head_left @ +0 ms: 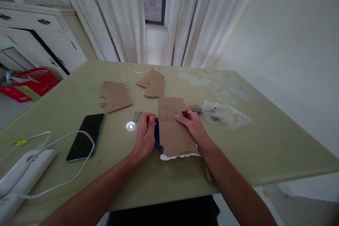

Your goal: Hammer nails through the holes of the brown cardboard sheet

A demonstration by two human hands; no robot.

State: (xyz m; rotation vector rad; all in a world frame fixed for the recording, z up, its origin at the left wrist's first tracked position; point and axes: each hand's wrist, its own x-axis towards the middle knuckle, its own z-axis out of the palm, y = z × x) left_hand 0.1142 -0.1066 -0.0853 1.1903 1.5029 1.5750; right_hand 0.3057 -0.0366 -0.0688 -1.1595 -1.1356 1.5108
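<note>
The perforated cardboard piece (173,127) lies flat on the surface (265,148), pinched at its edges by the left hand (145,136) and right hand (194,125), fingers curled closed; the left seemingly also grips a blue tool (157,137). Its torn edge could rip further, and nails (137,116) just beyond the left fingers could scatter.

Both hands are on the perforated cardboard sheet (173,127): left hand (145,135) grips its left edge over a blue tool (157,137), right hand (192,124) pinches the right edge. Nails (136,116), a phone (86,136) and a plastic bag (225,114) lie nearby on the green table (265,148).
</note>
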